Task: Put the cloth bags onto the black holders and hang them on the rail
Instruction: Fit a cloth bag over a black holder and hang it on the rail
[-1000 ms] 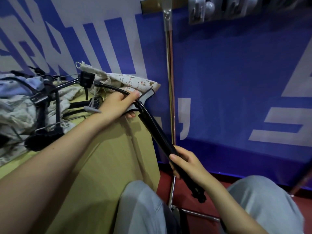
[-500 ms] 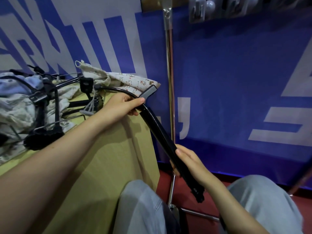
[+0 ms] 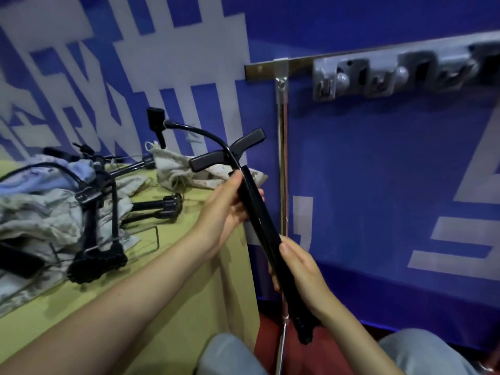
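I hold one long black holder (image 3: 258,209) in both hands, tilted, its crossbar and curved neck at the top and its knobbed foot low down. My left hand (image 3: 230,204) grips the shaft just under the crossbar. My right hand (image 3: 300,272) grips the shaft lower down. A printed cream cloth bag (image 3: 186,171) lies on the table's far corner behind the holder. More cloth bags (image 3: 35,209) lie heaped at the left with other black holders (image 3: 94,220) on them. The metal rail (image 3: 297,66) runs along the blue wall at upper right.
The yellow-green table (image 3: 167,293) fills the lower left; its right edge drops beside my knees. A grey block of hooks (image 3: 392,74) sits on the rail. A thin metal upright (image 3: 282,158) stands just behind the held holder. The red floor shows below.
The holder has been lifted off the table and tipped more upright, its top clear of the cream bag. My left hand slid onto the shaft. The view rose, showing the rail.
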A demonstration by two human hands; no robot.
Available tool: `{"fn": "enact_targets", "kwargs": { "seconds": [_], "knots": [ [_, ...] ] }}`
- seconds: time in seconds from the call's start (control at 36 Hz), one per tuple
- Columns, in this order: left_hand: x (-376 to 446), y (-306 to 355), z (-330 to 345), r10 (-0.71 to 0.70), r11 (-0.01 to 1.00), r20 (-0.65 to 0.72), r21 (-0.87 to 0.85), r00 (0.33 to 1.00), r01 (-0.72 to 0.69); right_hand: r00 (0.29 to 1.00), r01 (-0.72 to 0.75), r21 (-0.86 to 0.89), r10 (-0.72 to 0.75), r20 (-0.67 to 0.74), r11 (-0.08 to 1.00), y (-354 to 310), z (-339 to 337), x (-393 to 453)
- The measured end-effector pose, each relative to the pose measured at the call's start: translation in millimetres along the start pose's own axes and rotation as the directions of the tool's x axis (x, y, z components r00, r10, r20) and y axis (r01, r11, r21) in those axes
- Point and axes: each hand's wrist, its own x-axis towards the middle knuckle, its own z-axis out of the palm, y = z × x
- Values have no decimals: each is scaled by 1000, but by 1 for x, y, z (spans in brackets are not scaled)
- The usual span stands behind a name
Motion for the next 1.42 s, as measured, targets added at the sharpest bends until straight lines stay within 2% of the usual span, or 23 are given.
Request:
{"fn": "enact_targets", "kwargs": {
  "seconds": [0.06, 0.14, 0.22, 0.28, 0.33, 0.36, 0.42, 0.44, 0.47, 0.5, 0.56, 0.58, 0.61, 0.67, 0.72, 0.78, 0.83, 0.94, 1.08, 1.19, 1.28, 1.33, 1.42],
  "knots": [
    [-1, 2, 7, 26, 1000, -15, 8, 1000, -26, 1000, 17, -53, -16, 18, 998, -10, 5, 11],
    [0, 15, 7, 146, 987, -115, -56, 983, -154, 998, 11, -97, -5, 63, 995, -23, 15, 24],
    [1, 31, 1, 248, 963, -229, -49, 941, -265, 987, -20, -142, 42, 153, 990, -38, 23, 34],
    [2, 44, -4, 306, 944, -301, -26, 903, -328, 984, 7, -239, 36, 175, 971, -46, 28, 41],
    [3, 57, -9, 358, 926, -339, 12, 870, -377, 990, 79, -404, -26, 137, 911, -48, 29, 46],
    [3, 63, -14, 385, 917, -346, 38, 856, -397, 992, 122, -522, -91, 85, 844, -43, 28, 50],
    [4, 69, -24, 426, 900, -366, 83, 827, -427, 972, 99, -678, -215, -90, 729, -26, 19, 56],
    [5, 70, -29, 438, 896, -376, 101, 817, -433, 956, 21, -654, -207, -210, 756, -20, 16, 55],
    [6, 70, -33, 443, 893, -382, 110, 811, -436, 938, -93, -556, -115, -327, 826, -17, 16, 54],
    [7, 70, -36, 445, 892, -387, 108, 808, -439, 918, -219, -414, 44, -393, 884, -14, 16, 52],
    [9, 67, -41, 451, 887, -390, 98, 803, -451, 868, -423, -139, 356, -347, 895, -6, 18, 49],
    [11, 66, -42, 459, 884, -389, 108, 799, -455, 847, -472, -27, 444, -292, 881, -2, 20, 49],
    [11, 65, -42, 470, 879, -384, 126, 795, -459, 842, -478, 67, 478, -251, 876, -1, 23, 48],
    [10, 63, -40, 493, 869, -373, 161, 786, -469, 862, -394, 214, 440, -251, 894, 0, 30, 48],
    [9, 63, -37, 502, 863, -380, 161, 777, -479, 856, -283, 300, 381, -350, 911, -3, 37, 48],
    [7, 67, -36, 498, 861, -398, 120, 770, -494, 832, -196, 292, 316, -455, 936, -5, 41, 51],
    [8, 70, -36, 489, 860, -423, 89, 763, -502, 810, -195, 290, 320, -491, 937, -4, 43, 53],
    [8, 70, -38, 493, 858, -430, 94, 757, -505, 806, -237, 473, 444, -392, 848, -16, 46, 61],
    [6, 63, -35, 454, 880, -420, 71, 786, -470, 849, -276, 228, 348, -396, 933, -23, 46, 64],
    [6, 67, -36, 422, 883, -414, -14, 807, -469, 936, -207, 60, 216, -278, 976, -33, 41, 58],
    [5, 73, -36, 400, 884, -422, -56, 813, -464, 978, -93, -113, 70, -198, 989, -32, 41, 54],
    [4, 77, -36, 387, 886, -432, -70, 815, -458, 980, -18, -229, -28, -196, 973, -30, 44, 53],
    [2, 83, -37, 359, 881, -415, -145, 836, -451, 947, 81, -326, -174, -269, 942, -22, 45, 55]
  ]
}}
